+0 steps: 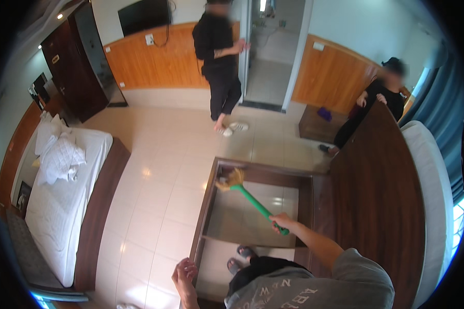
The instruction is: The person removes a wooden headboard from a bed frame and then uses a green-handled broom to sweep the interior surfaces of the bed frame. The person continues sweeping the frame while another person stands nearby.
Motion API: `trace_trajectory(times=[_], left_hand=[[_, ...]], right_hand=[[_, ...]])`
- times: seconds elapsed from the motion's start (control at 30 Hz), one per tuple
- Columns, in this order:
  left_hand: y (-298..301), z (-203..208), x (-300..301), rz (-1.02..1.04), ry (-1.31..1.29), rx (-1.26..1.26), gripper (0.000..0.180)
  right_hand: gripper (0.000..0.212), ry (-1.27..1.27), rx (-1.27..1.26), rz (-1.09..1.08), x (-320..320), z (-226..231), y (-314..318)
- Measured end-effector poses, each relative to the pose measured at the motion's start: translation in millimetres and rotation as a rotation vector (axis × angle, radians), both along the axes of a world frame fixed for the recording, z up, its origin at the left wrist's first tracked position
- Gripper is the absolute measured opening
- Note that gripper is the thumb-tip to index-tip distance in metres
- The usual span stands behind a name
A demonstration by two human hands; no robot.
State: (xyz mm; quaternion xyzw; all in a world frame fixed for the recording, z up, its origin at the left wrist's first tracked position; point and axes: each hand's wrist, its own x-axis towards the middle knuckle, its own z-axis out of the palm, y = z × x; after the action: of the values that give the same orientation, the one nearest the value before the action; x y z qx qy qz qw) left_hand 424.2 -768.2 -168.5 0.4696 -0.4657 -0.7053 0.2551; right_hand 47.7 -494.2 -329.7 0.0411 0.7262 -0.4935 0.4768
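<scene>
My right hand point(283, 222) grips the green handle of a broom point(253, 202). Its yellow straw head is down at the far left inner corner of a dark brown bed frame point(265, 173). Floor tiles show inside the frame, and a crossbar divides it. Near the frame's left rail, my left hand point(184, 275) is raised with loosely curled fingers and nothing visible in it. My sandalled feet stand within the frame's near section.
A dark wooden panel point(376, 201) stands upright at right, a white mattress point(432, 190) behind it. One person point(219, 56) stands near the doorway; another point(366, 110) is at the panel's far end. A made bed point(67, 206) lies left, a low brown cabinet point(312, 124) far right.
</scene>
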Motion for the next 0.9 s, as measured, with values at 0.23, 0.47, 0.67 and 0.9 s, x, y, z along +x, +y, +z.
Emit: trace_trajectory(times=[0.23,0.47,0.67,0.9], left_hand=[[-13.7,-2.2,12.9,-0.04,-0.002,-0.001,0.041],[-23.3,-9.6,45.7,-0.012,0.004,-0.022,0.044],[-18.0,3.4,54.1,0.13,-0.06,-0.021,0.047],[-12.7,20.4,34.1,0.096,-0.034,-0.067,0.045]], right_hand=[[0.038,0.12,0.042,0.126,8.5,58.0,-20.8],[0.036,0.088,-0.009,-0.04,-41.4,-11.0,-80.8],[0.032,0.095,0.065,-0.056,-28.1,-17.3,-59.4],[0.036,-0.077,-0.149,-0.113,-7.3,15.2,-45.5]])
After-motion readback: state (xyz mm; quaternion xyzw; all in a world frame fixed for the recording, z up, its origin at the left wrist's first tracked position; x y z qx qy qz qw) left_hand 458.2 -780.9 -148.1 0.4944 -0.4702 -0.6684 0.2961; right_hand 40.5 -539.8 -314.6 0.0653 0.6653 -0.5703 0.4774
